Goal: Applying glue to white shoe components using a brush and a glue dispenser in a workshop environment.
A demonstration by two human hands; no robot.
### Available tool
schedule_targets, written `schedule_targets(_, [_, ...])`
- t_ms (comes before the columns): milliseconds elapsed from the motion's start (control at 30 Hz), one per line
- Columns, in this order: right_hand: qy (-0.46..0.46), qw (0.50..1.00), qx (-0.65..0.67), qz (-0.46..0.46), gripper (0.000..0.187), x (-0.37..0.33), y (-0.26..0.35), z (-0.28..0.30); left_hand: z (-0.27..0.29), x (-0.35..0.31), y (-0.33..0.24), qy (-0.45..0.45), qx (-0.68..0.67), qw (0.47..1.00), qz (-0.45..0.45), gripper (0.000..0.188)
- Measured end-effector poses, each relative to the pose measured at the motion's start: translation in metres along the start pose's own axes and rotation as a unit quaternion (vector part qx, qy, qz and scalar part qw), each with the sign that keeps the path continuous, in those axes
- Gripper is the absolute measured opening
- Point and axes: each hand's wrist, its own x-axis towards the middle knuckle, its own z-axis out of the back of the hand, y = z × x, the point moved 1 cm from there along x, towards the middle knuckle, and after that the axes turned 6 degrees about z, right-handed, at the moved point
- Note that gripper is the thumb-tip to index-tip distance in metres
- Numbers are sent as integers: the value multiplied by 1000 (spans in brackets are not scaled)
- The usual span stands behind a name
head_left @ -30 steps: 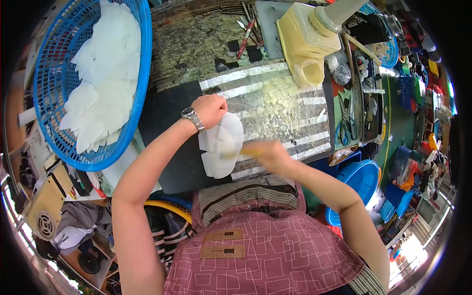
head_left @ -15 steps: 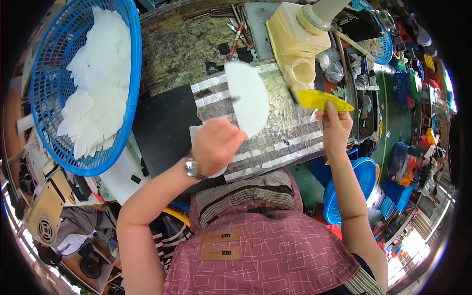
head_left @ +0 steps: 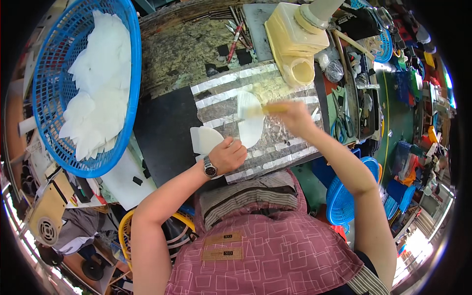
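In my right hand [head_left: 293, 118] is a yellow-handled brush [head_left: 276, 107], smeared by motion. Its head lies over a white half-oval sheet [head_left: 251, 132] on the striped, glue-stained work board [head_left: 290, 147]. My left hand [head_left: 229, 156], with a wristwatch above it, is closed at the sheet's lower left edge and seems to pinch it; the fingertips are partly hidden. Just left of that hand, more white rounded pieces [head_left: 206, 139] rest at the border of the board and a black mat [head_left: 164, 123].
A cream container with a round spout [head_left: 297, 44] stands at the board's far right. A blue basket [head_left: 136, 93] of white cut pieces is at the left. Scissors [head_left: 342, 120] lie to the right; pens and blades [head_left: 237, 39] lie at the back.
The right hand has swung left from beside the container, bringing the brush over the white sheet. The sheet has come down toward me, and the left hand has shifted slightly right and nearer.
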Motion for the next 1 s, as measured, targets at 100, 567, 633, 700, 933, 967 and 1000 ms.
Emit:
schedule_targets(100, [-16,997,-69,-1,24,-12,-12,1,4,3,3,20,7,1000,14,15])
schedule_targets(567, [-325,852,307,-270,17,-63,-7,53,257,-64,93,-195,429,803,364,17])
schedule_targets(633, [-289,873,267,-289,19,-56,-7,42,263,-103,131,-86,434,775,452,24])
schedule_targets(700, [-265,881,266,-287,21,-54,-7,35,247,-108,139,-115,431,778,443,46])
schedule_targets(933, [-258,883,282,-271,19,-51,3,31,84,-31,44,24,-119,874,470,48])
schedule_targets(967, [-256,884,285,-267,19,-50,6,31,68,-30,47,59,-133,863,484,47])
schedule_targets(1000, [-246,891,270,-268,18,-49,12,32,55,-29,50,94,-145,850,497,47])
